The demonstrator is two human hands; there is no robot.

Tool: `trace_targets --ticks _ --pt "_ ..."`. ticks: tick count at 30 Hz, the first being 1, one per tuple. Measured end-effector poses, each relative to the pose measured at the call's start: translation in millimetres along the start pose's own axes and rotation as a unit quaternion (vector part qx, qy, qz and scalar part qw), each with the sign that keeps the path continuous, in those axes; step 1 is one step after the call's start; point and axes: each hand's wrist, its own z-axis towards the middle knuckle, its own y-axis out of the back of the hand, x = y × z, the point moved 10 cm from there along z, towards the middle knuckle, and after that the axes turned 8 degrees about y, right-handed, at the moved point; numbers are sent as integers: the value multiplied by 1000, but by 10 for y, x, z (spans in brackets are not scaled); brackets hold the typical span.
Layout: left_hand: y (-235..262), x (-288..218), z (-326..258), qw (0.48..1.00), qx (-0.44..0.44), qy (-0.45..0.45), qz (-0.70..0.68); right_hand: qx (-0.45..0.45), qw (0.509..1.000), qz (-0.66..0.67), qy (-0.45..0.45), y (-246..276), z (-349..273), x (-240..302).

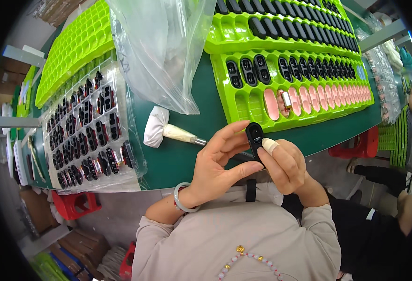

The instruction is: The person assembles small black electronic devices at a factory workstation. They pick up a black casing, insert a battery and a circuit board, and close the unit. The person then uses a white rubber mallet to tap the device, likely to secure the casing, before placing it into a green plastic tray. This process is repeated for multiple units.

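Head view | both hands (253,161) pinch black casing (254,136) | green tray (243,100) beyond, piping bag (168,132) left

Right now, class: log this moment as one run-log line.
left hand: holds black part | right hand: holds same part, taped finger | nearby: piping bag, green tray

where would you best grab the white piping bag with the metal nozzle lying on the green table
Probably around the cream-filled tapered body of the white piping bag, coming from above. It lies flat on the green table, twisted bulb end at left and metal tip toward the left hand, so the body's middle offers the firmest, most balanced hold.
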Motion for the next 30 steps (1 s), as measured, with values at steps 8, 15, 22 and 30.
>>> trace_targets --ticks 8,15,22,30 --pt "35 162 -46 986 25 136 -98 14 960 202 -196 -80 -239 -228" --pt "45 95 -91 980 -43 123 152 -37 714 465 -522 -319 -848 -337" --pt "-56 46 -126 986 -19 117 116 -42 565 582 -583 -531 -938 -238" --pt "-1 231 -135 970 -53 224 -72 -150 463 621 -615 -609 -1081 -234"
